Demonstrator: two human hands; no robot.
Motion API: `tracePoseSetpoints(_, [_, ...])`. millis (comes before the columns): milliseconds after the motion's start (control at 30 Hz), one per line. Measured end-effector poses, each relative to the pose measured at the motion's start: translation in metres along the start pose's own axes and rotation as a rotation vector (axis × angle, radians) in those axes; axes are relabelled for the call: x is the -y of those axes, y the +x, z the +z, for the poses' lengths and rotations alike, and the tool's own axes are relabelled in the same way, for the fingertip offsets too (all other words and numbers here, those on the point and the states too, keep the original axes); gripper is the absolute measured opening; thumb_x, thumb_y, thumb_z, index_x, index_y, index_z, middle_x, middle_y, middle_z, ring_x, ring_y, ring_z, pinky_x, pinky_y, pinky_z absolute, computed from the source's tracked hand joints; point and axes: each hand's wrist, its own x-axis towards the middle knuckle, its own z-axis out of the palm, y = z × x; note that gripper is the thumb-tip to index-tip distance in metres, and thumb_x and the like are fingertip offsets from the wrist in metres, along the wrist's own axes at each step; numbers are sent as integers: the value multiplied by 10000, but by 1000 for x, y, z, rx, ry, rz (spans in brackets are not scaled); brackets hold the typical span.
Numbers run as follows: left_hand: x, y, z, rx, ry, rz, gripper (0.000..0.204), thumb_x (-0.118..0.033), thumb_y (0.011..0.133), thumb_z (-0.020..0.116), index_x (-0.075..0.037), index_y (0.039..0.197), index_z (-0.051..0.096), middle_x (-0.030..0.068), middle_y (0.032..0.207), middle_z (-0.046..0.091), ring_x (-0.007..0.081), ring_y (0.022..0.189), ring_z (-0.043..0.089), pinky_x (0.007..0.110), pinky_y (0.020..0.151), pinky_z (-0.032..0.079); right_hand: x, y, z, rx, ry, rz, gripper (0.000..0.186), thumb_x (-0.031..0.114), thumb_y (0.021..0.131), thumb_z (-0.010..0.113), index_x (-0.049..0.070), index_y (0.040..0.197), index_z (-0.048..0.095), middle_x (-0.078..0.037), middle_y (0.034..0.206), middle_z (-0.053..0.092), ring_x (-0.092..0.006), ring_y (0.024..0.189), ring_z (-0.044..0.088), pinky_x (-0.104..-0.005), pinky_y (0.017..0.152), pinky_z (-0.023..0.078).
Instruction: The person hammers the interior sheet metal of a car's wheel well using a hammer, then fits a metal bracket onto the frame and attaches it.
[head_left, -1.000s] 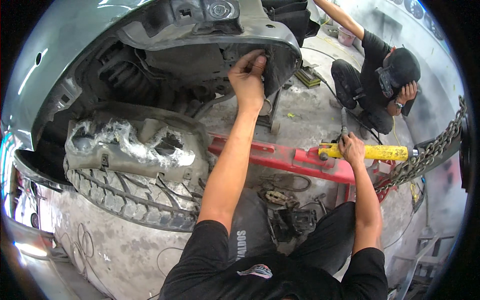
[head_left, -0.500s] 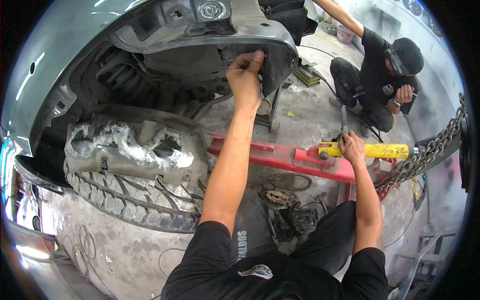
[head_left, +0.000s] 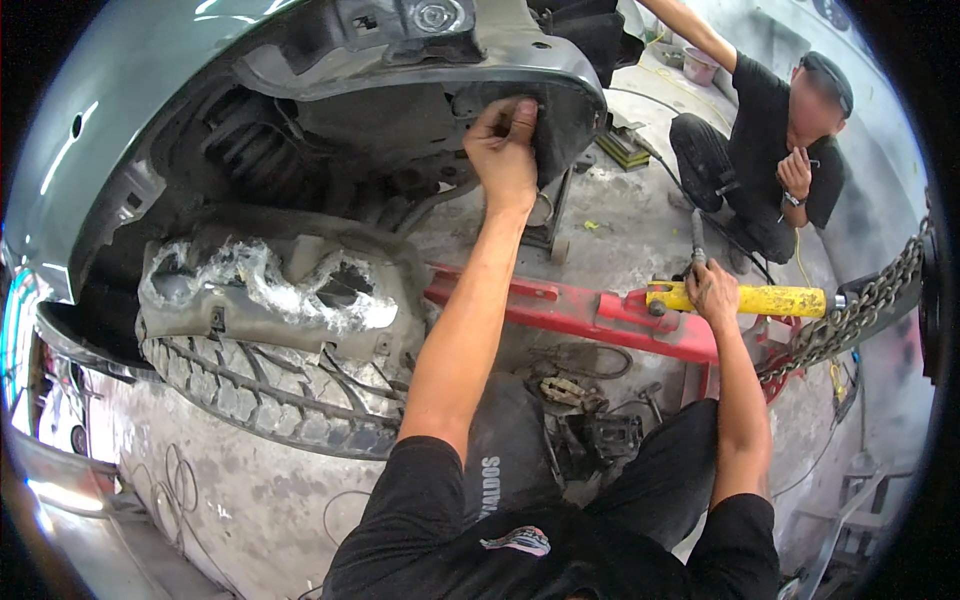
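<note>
My left hand [head_left: 505, 155] is closed in a pinch, thumb up, against the dark inner panel [head_left: 568, 115] at the right end of the wheel arch. What its fingers hold there is hidden. To the right, my right hand [head_left: 714, 293] grips the yellow hydraulic cylinder [head_left: 780, 300], its fingertips by the base of the hose fitting [head_left: 698, 235]. That cylinder lies over a red steel pulling arm [head_left: 570, 308]. Above my left hand hangs the bare grey body flange [head_left: 500, 62] of a green-grey vehicle.
Below the arch is a knobby tire [head_left: 270, 400] under a torn, white-smeared liner [head_left: 270, 285]. A chain [head_left: 850, 310] runs at the right. Another person [head_left: 770, 150] squats at the far right with one arm raised. Metal parts [head_left: 600, 430] lie on the floor between my legs.
The whole view has shifted slightly, while both my hands keep their places. The other person has lifted their head and brought one hand up toward it.
</note>
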Motion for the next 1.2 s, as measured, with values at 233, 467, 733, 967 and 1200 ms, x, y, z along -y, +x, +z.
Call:
tracePoseSetpoints(233, [0,4,-12,-33,-291,-311,235,-198,999,704,0,877,735,-15,843,678,73,790,562,252,741,446,1,-2,3,-20,-4,-16,229,271,890,627,55,896,705,-184,898,654,-389,820,691,-496,745,554])
tracePoseSetpoints(467, [-2,2,-2,-14,-13,-168,209,-168,968,740,-9,835,715,-23,771,653,68,704,514,253,666,409,-2,-3,5,-65,16,-39,217,261,881,638,51,848,679,-184,871,646,-388,782,686,-492,721,551])
tracePoseSetpoints(733, [10,3,2,-64,-8,32,159,-118,929,774,-6,834,712,-28,764,638,71,706,525,244,671,415,-2,1,6,-50,3,-40,210,257,875,650,49,854,677,-191,872,647,-388,790,690,-489,729,555])
tracePoseSetpoints(967, [2,7,-6,-19,-72,-165,180,-164,956,756,-17,856,727,-21,778,660,64,711,535,244,675,423,-4,-2,7,-37,12,-19,218,271,885,648,56,900,675,-182,899,651,-394,820,687,-497,753,549])
tracePoseSetpoints(1200, [-12,5,-1,-16,-17,-208,301,-165,948,766,-50,689,661,-57,661,576,42,618,444,253,580,343,-10,-3,12,-64,13,-32,219,269,885,645,54,869,677,-180,888,645,-390,804,685,-491,734,546])
